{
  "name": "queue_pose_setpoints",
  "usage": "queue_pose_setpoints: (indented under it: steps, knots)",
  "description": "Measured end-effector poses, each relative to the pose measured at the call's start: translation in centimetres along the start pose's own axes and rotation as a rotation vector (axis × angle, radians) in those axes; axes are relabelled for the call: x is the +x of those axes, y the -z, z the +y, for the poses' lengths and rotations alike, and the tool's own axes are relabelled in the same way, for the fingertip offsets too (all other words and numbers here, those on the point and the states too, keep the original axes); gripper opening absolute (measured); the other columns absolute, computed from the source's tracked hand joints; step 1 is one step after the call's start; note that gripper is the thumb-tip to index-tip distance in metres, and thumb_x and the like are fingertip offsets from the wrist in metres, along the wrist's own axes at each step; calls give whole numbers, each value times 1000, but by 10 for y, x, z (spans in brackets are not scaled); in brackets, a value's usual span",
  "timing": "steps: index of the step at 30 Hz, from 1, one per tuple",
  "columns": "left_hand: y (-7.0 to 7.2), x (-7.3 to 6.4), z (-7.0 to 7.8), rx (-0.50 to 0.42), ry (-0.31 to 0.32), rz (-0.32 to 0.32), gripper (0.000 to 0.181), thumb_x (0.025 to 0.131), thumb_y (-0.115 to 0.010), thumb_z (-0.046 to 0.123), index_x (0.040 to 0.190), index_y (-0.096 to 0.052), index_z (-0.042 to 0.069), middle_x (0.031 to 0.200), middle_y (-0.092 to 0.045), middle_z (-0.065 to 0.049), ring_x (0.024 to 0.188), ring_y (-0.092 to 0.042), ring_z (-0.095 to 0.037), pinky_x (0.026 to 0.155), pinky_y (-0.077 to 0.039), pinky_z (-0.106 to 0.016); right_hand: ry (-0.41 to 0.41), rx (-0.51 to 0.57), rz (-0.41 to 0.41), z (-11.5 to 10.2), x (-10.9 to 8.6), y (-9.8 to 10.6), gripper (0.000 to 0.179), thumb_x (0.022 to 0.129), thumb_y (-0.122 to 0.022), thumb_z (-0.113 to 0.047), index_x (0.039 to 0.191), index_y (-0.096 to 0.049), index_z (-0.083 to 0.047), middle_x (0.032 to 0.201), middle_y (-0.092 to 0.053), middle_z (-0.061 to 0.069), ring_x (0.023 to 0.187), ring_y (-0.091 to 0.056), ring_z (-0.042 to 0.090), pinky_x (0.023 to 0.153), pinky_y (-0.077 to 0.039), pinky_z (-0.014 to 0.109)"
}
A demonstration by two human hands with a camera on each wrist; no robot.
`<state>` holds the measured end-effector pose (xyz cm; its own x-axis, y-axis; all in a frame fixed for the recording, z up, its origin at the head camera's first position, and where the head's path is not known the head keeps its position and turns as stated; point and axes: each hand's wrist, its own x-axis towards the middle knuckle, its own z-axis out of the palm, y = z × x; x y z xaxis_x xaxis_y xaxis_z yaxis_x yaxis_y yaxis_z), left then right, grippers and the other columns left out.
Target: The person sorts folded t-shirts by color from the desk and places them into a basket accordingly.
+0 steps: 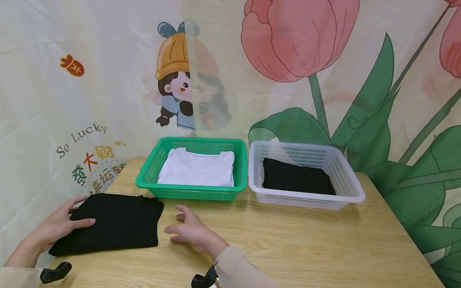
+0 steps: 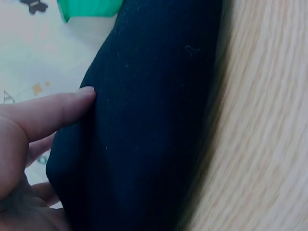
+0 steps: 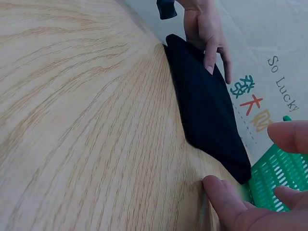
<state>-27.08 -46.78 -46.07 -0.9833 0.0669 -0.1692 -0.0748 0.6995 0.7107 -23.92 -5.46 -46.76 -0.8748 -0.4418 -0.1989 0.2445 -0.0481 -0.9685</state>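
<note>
A folded black garment [image 1: 122, 221] lies at the left of the table. My left hand [image 1: 58, 223] grips its left side, thumb on top; in the left wrist view the thumb [image 2: 57, 110] presses the dark cloth [image 2: 139, 120] while the other fingers go behind its edge. Just off the garment's right edge is my right hand [image 1: 194, 230], holding nothing, its fingers spread. The right wrist view shows those fingers [image 3: 226, 199] apart from the near end of the black garment [image 3: 207, 106].
Behind the garment, a green basket [image 1: 197, 189] contains a folded white top [image 1: 198, 168]. Beside it on the right, a white basket [image 1: 307, 196] has folded black cloth [image 1: 296, 177] inside. The wooden table [image 1: 327, 249] meets a printed curtain [image 1: 220, 63] at the back.
</note>
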Motion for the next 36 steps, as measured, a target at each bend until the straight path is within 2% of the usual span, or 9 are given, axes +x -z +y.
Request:
queue_pose_setpoints:
  steps: [5,11,14,21,26,29,33,34,36]
  knots:
    - [-11,-1,10,-18,1,-3,105,99,-77,37,167,-8,-2,162,-1,-48,145,-8,-70,108,-24,-80,-1,23,27,1,3,-6,82,94,-74,-1,164,-31,-5,161,-35,30,112,-69,30,97,-60,49]
    - [-21,-2,16,-140,34,-47,107,98,-80,33,169,-6,2,168,17,-39,149,7,-70,112,-16,-83,11,39,63,3,9,-11,81,93,-74,1,163,-34,-5,159,-37,30,119,-68,34,97,-59,50]
    - [-23,-2,17,-176,23,-62,106,97,-81,28,169,-7,3,168,19,-38,148,10,-70,112,-12,-84,6,35,81,3,10,-12,79,94,-74,0,163,-35,-6,159,-40,29,121,-67,35,97,-59,50]
    - [-27,-5,24,-165,-17,-133,101,98,-79,23,170,-10,6,169,19,-36,146,9,-73,109,-11,-87,-6,24,102,-1,11,-14,78,93,-75,-2,161,-38,-8,156,-44,29,118,-68,29,101,-57,48]
    - [-33,-5,25,-210,-46,-211,93,102,-74,19,170,-12,9,170,26,-28,145,16,-74,108,-6,-88,-8,-45,144,-2,12,-14,76,91,-77,-3,158,-43,-10,146,-52,26,111,-67,30,101,-55,51]
    - [-38,-6,30,-201,-57,-240,90,103,-72,20,170,-12,10,171,25,-29,145,14,-75,108,-8,-88,-32,-112,165,0,12,-11,74,92,-77,-5,158,-45,-15,153,-49,23,76,-57,25,75,-53,43]
    - [-47,-9,40,-158,-69,-248,89,103,-72,24,170,-15,12,172,17,-31,145,7,-76,109,-14,-87,-25,-207,177,1,11,-6,72,92,-79,-7,157,-49,-21,161,-45,17,88,-61,23,79,-54,41]
    - [-49,-10,42,-148,-74,-253,88,103,-72,25,170,-16,12,172,15,-32,145,6,-76,109,-15,-87,-10,-230,181,2,10,-5,72,92,-79,-7,156,-51,-21,160,-46,15,103,-64,25,88,-56,43]
    - [-53,-12,47,-130,-79,-261,88,104,-72,28,170,-17,13,172,12,-32,145,3,-76,108,-20,-86,15,-258,182,3,9,-1,70,91,-80,-6,155,-53,-19,158,-48,13,133,-56,32,108,-50,52]
